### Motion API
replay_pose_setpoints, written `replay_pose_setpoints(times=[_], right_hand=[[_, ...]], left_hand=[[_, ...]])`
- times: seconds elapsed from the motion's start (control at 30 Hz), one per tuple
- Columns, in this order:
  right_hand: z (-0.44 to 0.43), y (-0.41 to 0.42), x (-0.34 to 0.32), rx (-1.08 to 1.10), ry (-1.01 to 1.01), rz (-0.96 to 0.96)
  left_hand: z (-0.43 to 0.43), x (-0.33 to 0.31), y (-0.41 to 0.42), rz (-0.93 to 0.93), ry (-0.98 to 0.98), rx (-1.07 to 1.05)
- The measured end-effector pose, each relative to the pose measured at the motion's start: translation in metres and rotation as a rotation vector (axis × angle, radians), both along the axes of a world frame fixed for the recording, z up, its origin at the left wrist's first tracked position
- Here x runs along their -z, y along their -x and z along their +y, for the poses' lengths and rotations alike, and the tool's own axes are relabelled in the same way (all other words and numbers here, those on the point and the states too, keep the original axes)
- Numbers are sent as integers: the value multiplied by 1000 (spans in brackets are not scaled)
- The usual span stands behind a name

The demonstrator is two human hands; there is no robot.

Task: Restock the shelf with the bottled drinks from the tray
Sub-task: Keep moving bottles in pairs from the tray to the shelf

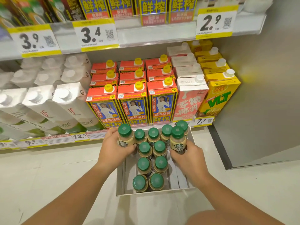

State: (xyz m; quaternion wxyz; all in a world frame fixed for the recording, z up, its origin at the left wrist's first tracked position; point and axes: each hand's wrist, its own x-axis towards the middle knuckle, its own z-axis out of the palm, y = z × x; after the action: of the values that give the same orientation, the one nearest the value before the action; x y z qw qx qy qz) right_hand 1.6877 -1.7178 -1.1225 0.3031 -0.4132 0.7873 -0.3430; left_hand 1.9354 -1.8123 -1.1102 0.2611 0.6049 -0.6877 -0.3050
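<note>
While both hands are reaching into the tray (121, 181) on the pale floor (56, 176), each is gripping one green-capped bottle. The left hand (113, 151) is wrapping around a bottle (125, 137) at the tray's far left corner; the right hand (188, 157) is clasping a bottle with a round green logo (177, 141) at the far right side. Both held bottles are standing upright and sitting higher than their neighbours. The remaining bottles (151, 161) are standing in the tray, mostly in pairs, running from the near edge to the far edge. The tray is sitting just in front of the bottom shelf (65, 140), where white cartons (69, 108), red-topped cartons (133, 103) and a yellow carton (219, 98) are lining up above price tags (79, 136).
</note>
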Motion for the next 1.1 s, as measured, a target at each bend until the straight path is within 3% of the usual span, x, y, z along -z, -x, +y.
replay_pose_setpoints(times=[0.4,0.67,0.93,1.1], right_hand=[[-51,-1,-168,-16,288,207],[-73,22,-346,-11,527,277],[-89,68,-533,6,761,309],[-130,103,-621,59,785,305]], left_hand=[[-9,-176,56,276,229,179],[-18,-368,109,258,540,251],[-42,-563,141,264,803,187],[-84,-652,174,282,756,137]])
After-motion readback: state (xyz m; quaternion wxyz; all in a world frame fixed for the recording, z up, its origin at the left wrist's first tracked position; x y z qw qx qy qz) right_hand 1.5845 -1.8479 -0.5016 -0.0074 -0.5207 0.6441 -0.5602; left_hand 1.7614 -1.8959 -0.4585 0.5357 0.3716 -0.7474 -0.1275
